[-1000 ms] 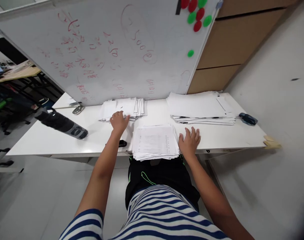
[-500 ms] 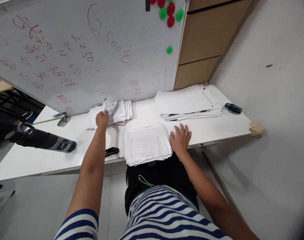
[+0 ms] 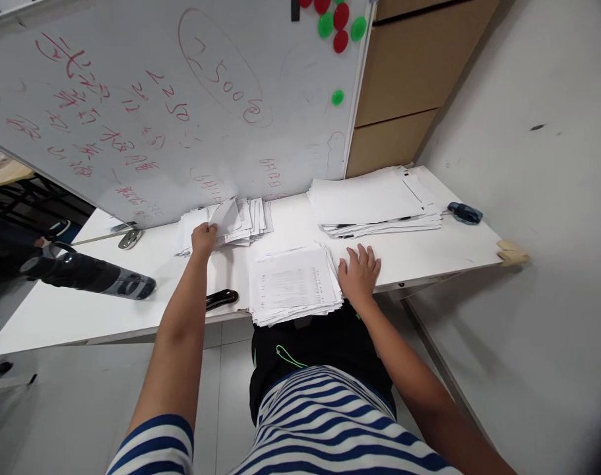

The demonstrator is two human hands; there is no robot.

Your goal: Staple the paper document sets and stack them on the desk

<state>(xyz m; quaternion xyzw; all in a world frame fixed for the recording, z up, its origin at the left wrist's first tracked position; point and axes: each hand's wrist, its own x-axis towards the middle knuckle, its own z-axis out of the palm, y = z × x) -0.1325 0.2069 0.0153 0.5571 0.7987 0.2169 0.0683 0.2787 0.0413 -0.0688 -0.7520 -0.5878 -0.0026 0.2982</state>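
My left hand (image 3: 204,239) is closed on the edge of a paper sheet (image 3: 225,216), which tilts up over the small paper pile (image 3: 253,221) at the foot of the whiteboard. My right hand (image 3: 359,274) lies flat on the white table with its fingers spread, just right of the printed paper stack (image 3: 295,284). That stack sits at the table's front edge before my body, its top sheet showing printed columns. Between my left forearm and the stack lies a black stapler (image 3: 221,299).
A larger stack of sheets (image 3: 364,201) lies at the back right, beside a dark blue object (image 3: 465,213). On the left are a dark bottle (image 3: 90,274) lying on its side and a computer mouse (image 3: 130,239). The whiteboard (image 3: 290,132) stands along the back.
The sheet in my left hand was crumpled-looking and bent; now it shows flatter, tilted over the pile. My right hand stays in place on the table. The view has shifted slightly.
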